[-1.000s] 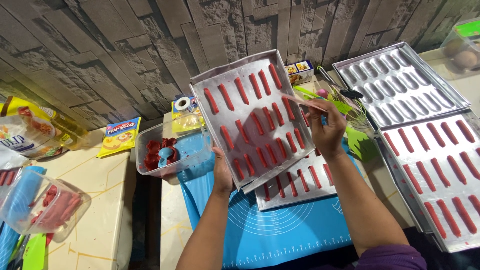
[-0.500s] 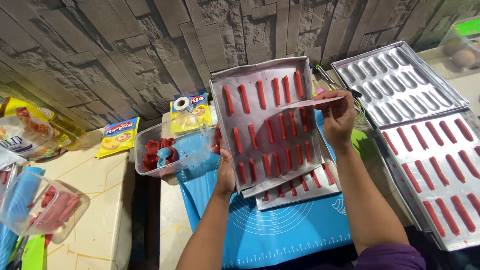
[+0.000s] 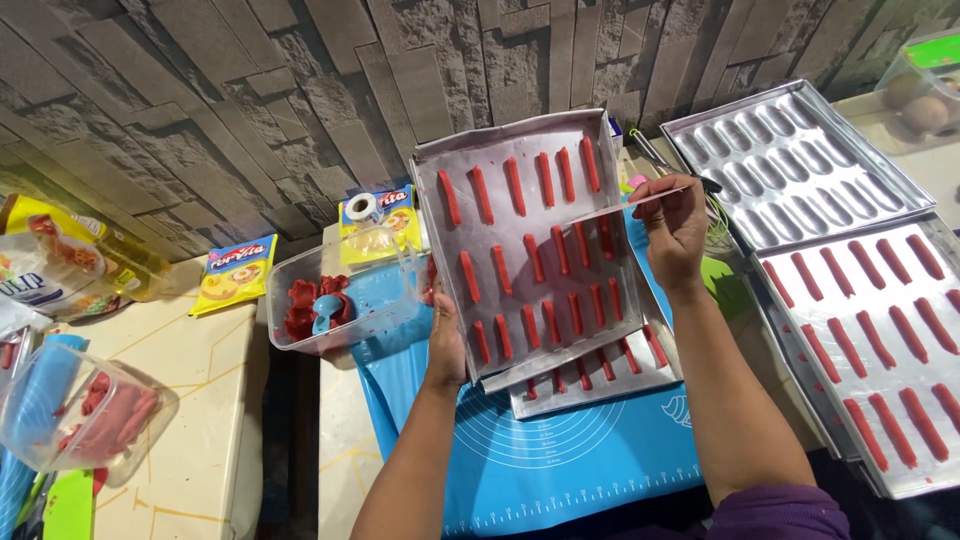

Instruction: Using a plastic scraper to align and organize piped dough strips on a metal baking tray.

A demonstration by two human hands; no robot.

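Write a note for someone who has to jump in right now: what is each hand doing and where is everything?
Left hand: grips the lower left edge of the tilted tray, propping it up.
Right hand: fingers hold a thin flat scraper against the tray's right side.
The tilted tray carries rows of red dough sticks and leans over a second filled tray on the blue mat.
Right: one more filled tray, one empty moulded tray.
Left: clear tub of red dough.
Sticks are still on the tilted tray.
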